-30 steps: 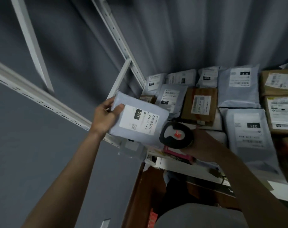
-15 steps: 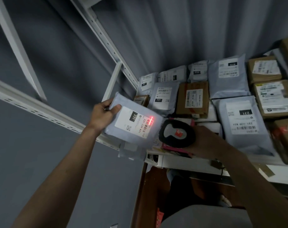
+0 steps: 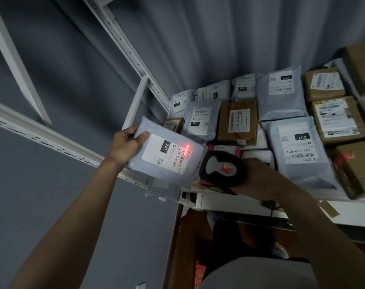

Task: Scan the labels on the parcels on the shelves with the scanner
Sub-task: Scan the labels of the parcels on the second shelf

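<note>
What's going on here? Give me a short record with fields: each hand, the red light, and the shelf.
left hand: holds a grey plastic mailer bag by its corner, label up
right hand: grips a black handheld scanner
red light: falls on the held bag's white label, near the barcode
white metal shelf: packed with grey bags and brown cardboard boxes

So a second back the label (image 3: 166, 154) on the grey parcel (image 3: 167, 157) was dark — no red light at all. Half a second back the red scan mark showed up at the barcode, and now it sits at the label's far right edge, a bit brighter. A faint red glow also shows on the brown box (image 3: 355, 163) at the far right of the shelf (image 3: 229, 202) — it wasn't lit a second ago.
</note>
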